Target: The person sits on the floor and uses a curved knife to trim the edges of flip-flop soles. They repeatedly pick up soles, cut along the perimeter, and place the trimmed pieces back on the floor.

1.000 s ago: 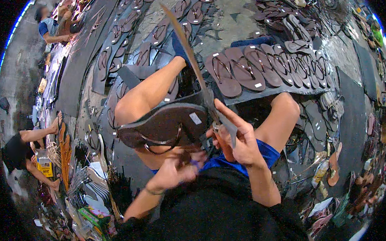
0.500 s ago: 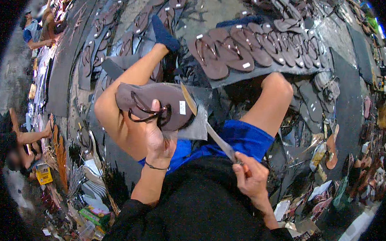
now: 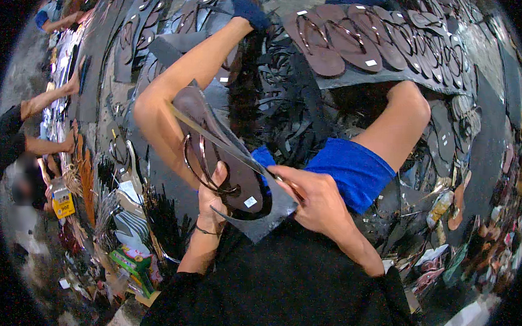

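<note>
My left hand (image 3: 214, 197) is closed round a brown flip-flop (image 3: 237, 171), its thumb on top by the dark glossy straps. A small white label sits on the flip-flop's heel. Under the sole is a dark grey sheet (image 3: 281, 207), partly cut away round the heel, with a strip curling toward me. My right hand (image 3: 317, 201) grips a long knife (image 3: 213, 134) by its handle, largely hidden in the fingers. The blade lies along the sole's right side, pointing up and left toward the toe.
Rows of similar flip-flops (image 3: 336, 41) lie beyond my right knee, on a dark sheet. Dark straps and scraps (image 3: 281, 100) are heaped between my legs. At the left are a yellow package (image 3: 62, 201), bundled strips and another person's bare legs (image 3: 45, 104). Mixed scraps (image 3: 443, 252) cover the right side.
The flip-flop has turned, toe now pointing farther away and heel nearer me. My right hand has moved up and left to the sheet. The sheet is now cut round the heel.
</note>
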{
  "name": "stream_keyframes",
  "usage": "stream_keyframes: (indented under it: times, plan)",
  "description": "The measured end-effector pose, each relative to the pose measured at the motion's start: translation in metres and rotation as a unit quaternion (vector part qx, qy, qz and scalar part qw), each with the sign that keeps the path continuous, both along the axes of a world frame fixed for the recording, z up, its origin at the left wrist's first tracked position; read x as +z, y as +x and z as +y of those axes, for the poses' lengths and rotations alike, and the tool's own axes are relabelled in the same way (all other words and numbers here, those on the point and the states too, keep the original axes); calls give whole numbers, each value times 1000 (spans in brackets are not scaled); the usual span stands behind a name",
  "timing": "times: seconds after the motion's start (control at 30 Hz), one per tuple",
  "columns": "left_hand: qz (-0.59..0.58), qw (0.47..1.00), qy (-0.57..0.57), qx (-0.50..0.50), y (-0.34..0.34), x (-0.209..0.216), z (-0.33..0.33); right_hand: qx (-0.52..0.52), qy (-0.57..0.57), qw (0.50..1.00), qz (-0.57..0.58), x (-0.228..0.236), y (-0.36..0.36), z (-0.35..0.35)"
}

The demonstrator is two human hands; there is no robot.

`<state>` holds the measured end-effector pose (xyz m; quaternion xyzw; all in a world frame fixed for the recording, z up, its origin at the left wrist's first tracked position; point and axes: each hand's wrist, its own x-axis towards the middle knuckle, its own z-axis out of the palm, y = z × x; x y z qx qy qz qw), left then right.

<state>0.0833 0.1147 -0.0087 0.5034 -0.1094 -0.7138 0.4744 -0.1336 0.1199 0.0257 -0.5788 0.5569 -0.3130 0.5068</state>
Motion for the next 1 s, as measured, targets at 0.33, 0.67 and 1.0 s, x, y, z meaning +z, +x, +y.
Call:
stream_keyframes:
  times: [0.33, 0.67, 1.0]
  plan:
    - [0, 1000, 10, 16, 5, 19, 5, -1, -44, 999, 26, -27, 14, -3]
    - [215, 971, 30, 99, 4, 27, 0, -47, -259, 959, 106, -55, 66, -73]
    - [-113, 953, -101, -263, 35, 22, -9, 44, 13, 988, -148, -11, 21, -121]
